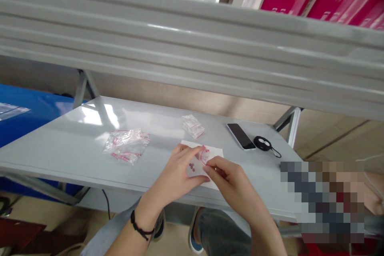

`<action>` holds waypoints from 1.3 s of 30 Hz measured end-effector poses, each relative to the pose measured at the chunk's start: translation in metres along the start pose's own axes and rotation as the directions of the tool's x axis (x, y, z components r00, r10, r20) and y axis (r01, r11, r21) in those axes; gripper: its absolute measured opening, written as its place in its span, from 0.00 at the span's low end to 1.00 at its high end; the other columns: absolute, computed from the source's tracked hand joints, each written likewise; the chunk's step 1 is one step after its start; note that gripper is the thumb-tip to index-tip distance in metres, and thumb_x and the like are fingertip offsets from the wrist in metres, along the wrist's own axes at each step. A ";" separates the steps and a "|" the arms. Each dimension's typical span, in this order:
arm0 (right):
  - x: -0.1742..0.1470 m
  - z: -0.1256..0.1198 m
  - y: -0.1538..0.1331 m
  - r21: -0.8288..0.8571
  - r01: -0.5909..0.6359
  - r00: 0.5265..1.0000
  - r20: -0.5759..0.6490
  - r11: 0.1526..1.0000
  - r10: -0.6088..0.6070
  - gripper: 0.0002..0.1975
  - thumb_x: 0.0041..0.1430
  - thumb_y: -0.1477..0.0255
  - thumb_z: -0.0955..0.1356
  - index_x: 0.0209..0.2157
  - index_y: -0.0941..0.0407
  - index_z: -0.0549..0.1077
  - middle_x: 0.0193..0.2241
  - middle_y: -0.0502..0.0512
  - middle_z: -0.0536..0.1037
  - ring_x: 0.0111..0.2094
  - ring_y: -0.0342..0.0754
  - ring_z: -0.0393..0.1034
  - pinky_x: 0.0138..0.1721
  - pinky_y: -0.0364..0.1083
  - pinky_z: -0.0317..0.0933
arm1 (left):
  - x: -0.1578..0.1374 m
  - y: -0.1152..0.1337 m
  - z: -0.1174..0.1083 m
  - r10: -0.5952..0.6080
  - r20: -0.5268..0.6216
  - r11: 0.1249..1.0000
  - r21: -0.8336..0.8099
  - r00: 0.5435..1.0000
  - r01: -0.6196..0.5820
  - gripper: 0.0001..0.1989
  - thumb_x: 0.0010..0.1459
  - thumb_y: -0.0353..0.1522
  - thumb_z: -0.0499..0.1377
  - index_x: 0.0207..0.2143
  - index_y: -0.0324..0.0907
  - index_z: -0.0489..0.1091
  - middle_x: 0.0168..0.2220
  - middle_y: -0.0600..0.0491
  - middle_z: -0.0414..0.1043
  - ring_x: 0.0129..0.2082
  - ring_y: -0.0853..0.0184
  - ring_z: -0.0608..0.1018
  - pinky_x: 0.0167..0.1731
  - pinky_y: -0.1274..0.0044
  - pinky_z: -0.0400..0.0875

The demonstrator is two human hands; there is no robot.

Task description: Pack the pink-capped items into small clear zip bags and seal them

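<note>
My left hand reaches over a white sheet of paper. Its index finger and thumb are apart, with the index fingertip against a thin pink cord that has small pink beads or knots at its top. Between thumb and fingers, my right hand pinches the lower end of this cord. A small cluster of dark pink dots, perhaps beads, shows on the paper inside the curve of my left hand. My palms hide part of the sheet.
Clear zip bags with pink edging lie left on the grey table. Behind the paper is another bag stack. A phone and a black round case with a strap lie right. A grey shelf beam crosses above.
</note>
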State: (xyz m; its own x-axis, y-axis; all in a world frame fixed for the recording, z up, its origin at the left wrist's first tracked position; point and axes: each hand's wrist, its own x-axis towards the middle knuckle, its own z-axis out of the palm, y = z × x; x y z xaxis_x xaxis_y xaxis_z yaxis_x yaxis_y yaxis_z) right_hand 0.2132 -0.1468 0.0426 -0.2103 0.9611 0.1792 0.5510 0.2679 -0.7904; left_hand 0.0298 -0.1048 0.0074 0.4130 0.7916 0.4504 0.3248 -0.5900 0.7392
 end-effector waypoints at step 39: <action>0.002 0.001 0.027 0.323 -0.026 0.993 -0.100 0.946 0.061 0.11 0.66 0.62 0.67 0.34 0.55 0.74 0.29 0.49 0.72 0.32 0.45 0.64 0.35 0.44 0.58 | 0.000 0.005 -0.016 -0.175 0.044 0.965 -0.191 0.984 0.180 0.12 0.66 0.37 0.57 0.31 0.41 0.71 0.27 0.56 0.70 0.29 0.69 0.70 0.31 0.77 0.63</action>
State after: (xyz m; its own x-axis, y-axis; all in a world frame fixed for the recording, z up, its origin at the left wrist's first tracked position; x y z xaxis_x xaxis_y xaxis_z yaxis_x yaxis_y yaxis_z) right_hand 0.2270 -0.1377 0.0208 -0.0946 0.9776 0.1880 0.2655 0.2067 -0.9417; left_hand 0.0179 -0.1055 0.0192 0.3865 0.8749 0.2917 0.2255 -0.3963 0.8900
